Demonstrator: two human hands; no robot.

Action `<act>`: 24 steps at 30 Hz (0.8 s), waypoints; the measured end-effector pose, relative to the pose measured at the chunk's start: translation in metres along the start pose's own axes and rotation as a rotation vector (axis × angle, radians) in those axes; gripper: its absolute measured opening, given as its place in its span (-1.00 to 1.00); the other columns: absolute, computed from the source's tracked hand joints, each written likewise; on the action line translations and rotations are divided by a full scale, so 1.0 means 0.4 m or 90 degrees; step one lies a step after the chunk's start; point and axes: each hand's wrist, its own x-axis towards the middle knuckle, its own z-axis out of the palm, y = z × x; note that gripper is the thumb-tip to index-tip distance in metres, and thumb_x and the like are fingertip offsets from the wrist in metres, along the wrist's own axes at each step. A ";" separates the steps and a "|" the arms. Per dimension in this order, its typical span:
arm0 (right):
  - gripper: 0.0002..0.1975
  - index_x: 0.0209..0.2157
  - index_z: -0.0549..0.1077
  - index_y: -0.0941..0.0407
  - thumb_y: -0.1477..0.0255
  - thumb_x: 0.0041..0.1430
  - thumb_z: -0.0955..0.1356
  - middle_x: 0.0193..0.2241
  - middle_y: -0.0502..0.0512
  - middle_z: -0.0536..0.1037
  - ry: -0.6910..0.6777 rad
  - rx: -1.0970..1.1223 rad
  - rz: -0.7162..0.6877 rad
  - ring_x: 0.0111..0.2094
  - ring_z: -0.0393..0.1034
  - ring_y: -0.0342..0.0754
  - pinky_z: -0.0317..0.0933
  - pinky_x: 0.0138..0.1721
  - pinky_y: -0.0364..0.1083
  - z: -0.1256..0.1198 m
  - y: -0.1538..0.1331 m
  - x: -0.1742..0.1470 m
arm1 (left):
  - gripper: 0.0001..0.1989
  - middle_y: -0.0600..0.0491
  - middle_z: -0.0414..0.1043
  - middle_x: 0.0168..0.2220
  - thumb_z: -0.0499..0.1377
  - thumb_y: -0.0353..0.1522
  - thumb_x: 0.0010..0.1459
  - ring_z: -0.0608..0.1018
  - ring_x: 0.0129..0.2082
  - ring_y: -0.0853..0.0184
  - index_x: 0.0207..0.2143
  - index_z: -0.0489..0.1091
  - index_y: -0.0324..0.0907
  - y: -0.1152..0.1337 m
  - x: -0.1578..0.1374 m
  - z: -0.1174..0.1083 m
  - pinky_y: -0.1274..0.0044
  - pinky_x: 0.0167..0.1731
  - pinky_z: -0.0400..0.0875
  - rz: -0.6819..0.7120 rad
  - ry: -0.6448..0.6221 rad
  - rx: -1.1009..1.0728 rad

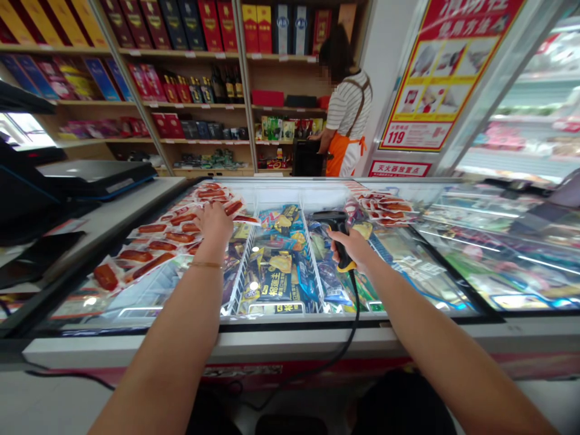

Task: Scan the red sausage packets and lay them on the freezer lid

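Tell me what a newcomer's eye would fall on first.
Probably the reddish sealed packs spread over the left of the freezer, the left hand among them. Right of centre, the right hand grips a black scanner. Behind, a person in an orange apron stands beside shelves.

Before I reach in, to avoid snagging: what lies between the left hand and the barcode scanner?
The head view shows packaged sausages at the left hand, then, lower in the chest freezer, blue and dark bags parted by white wire dividers.

My scanner looks smooth plastic, the packets glossy film, the lid shiny glass, the shelves wood, the apron cloth.
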 end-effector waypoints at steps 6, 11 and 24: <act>-0.82 -0.31 0.37 0.15 0.40 0.06 0.40 -0.70 -0.07 0.38 -0.012 0.012 -0.019 -0.78 0.24 -0.16 0.14 -0.76 -0.18 -0.001 -0.005 -0.005 | -0.63 -0.06 0.45 -0.23 0.26 -0.29 0.05 0.54 -0.19 0.15 -0.11 0.28 -0.19 0.089 -0.044 0.013 0.34 -0.13 0.40 0.048 -0.121 -0.238; -0.80 -0.28 0.38 0.15 0.38 0.06 0.41 -0.70 -0.07 0.39 -0.010 0.010 -0.031 -0.77 0.25 -0.17 0.17 -0.74 -0.18 -0.005 -0.008 -0.011 | -0.50 0.15 0.35 -0.38 0.30 -0.41 -0.07 0.48 -0.49 0.43 -0.10 0.15 -0.12 0.146 -0.110 0.086 0.56 -0.42 0.38 0.024 -0.246 -0.547; -0.79 -0.26 0.35 0.12 0.35 0.09 0.40 -0.68 -0.09 0.40 -0.041 -0.024 -0.041 -0.76 0.28 -0.15 0.16 -0.75 -0.18 -0.007 0.004 -0.014 | -0.57 0.04 0.58 -0.39 0.35 -0.42 -0.23 0.50 -0.49 0.35 -0.19 0.59 -0.22 0.158 -0.141 0.113 0.51 -0.43 0.41 0.044 -0.364 -0.604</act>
